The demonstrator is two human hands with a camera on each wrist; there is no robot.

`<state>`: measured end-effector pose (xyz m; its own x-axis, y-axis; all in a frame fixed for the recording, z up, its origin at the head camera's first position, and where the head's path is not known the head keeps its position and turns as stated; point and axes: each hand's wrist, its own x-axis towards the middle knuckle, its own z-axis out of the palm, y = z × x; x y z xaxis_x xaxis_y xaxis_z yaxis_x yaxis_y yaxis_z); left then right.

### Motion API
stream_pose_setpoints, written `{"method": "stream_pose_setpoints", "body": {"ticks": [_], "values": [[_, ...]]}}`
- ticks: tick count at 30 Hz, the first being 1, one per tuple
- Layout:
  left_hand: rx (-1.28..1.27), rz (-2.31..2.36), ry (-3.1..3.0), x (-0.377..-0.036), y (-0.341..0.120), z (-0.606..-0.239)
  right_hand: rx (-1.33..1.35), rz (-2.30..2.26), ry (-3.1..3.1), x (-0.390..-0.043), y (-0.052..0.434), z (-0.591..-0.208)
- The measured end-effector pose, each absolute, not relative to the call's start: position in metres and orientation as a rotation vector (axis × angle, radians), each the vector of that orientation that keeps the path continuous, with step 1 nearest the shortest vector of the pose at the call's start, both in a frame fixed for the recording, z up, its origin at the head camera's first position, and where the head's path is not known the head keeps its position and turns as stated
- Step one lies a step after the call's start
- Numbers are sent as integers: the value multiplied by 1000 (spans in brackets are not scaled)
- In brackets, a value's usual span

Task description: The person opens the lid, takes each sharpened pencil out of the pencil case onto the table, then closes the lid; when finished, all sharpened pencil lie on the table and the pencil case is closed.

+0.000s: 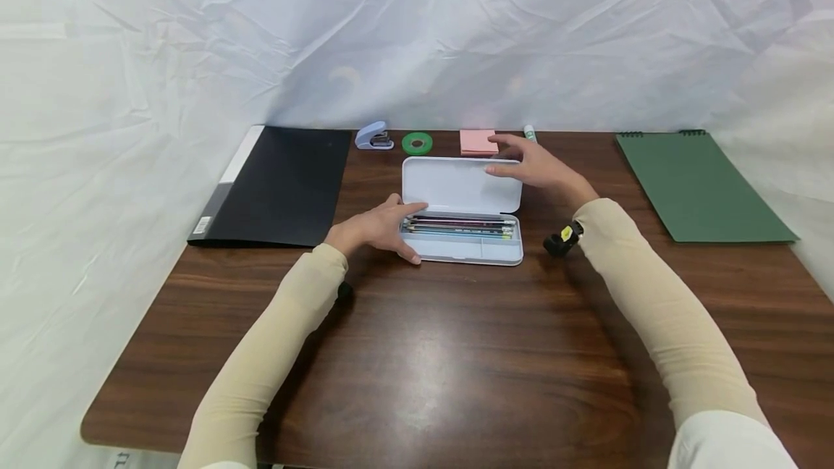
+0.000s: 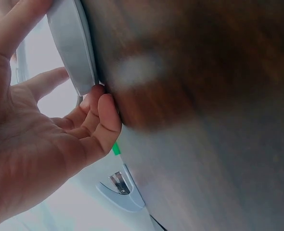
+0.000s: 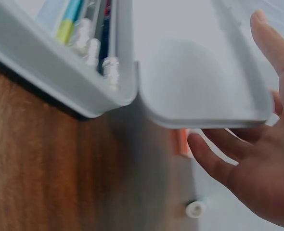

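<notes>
A dark wooden table [image 1: 456, 368] carries everything, with a black folder [image 1: 280, 187] at its left and a green spiral notebook [image 1: 697, 183] at its right. At the middle lies the white pencil case [image 1: 462, 219], open, its long axis running left to right and its lid [image 1: 462, 185] folded back away from the person. Pencils [image 1: 456, 226] lie lengthwise in the tray. The left hand [image 1: 374, 229] holds the tray's left end, thumb at the front corner and fingers over the far edge, a loose grip curled round the case. The right hand [image 1: 537, 165] hovers at the lid's right far corner, fingers spread and relaxed, nearly touching (contact cannot be told). The lid thus lies just left of that hand. Along the back edge sit a pink sticky-note pad [image 1: 478, 142], a pale blue stapler [image 1: 373, 136], a green tape roll [image 1: 417, 142] and a glue stick [image 1: 530, 134].
</notes>
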<state>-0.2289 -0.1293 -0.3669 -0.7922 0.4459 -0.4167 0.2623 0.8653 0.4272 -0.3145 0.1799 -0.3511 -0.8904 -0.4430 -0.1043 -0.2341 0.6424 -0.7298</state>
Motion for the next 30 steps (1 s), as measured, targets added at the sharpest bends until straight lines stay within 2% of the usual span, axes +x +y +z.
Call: {"method": "stream_pose_setpoints", "body": {"ticks": [9, 17, 23, 30], "values": [[504, 473, 2520, -227, -131, -366, -765, -1184, 2818, -290, 170, -328], [507, 466, 2530, -226, -131, -366, -1002, -1205, 2825, -258, 153, -326], [498, 487, 2519, -223, -130, -364, -1167, -879, 2717, -246, 140, -340], [485, 488, 2512, -222, -128, -361, -1204, -550, 2683, -234, 126, -349]]}}
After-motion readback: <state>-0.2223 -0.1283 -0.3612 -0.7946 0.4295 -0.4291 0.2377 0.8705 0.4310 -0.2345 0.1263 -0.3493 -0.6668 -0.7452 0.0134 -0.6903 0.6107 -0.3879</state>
